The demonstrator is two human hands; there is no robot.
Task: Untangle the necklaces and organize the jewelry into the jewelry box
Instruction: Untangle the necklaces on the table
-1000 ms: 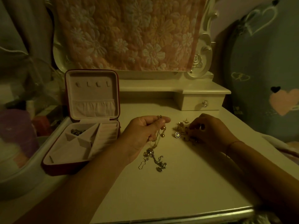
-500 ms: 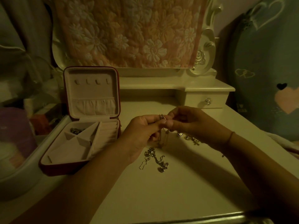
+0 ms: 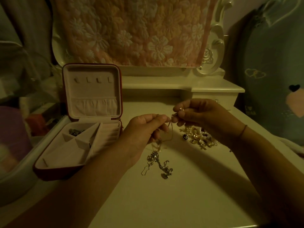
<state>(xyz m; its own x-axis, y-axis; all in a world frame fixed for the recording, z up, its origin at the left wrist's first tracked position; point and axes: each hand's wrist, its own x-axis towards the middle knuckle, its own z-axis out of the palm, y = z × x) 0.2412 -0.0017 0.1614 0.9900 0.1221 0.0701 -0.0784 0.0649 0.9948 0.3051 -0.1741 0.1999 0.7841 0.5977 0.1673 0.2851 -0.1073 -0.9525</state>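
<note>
Up close, a knot of silver necklaces (image 3: 158, 163) lies on the pale table (image 3: 189, 195), just in front of the left hand (image 3: 143, 134). That hand is curled, and its thumb and fingers pinch a thin gold chain (image 3: 171, 130) that hangs down toward the knot. The right hand (image 3: 204, 116) is just beside it, a little higher. Its fingertips pinch the top of the same chain, and its other fingers are curled in. Under the right hand a little pile of gold jewelry (image 3: 200, 138) sits on the table. To the left the red jewelry box (image 3: 54, 173) stands open, with its lid straight up. One small dark piece (image 3: 74, 131) rests in the back corner space of the box. Farther back a flowery cloth (image 3: 134, 33) hangs over a white frame, and a blue cushion (image 3: 271, 79) with hearts is at the far right.
</note>
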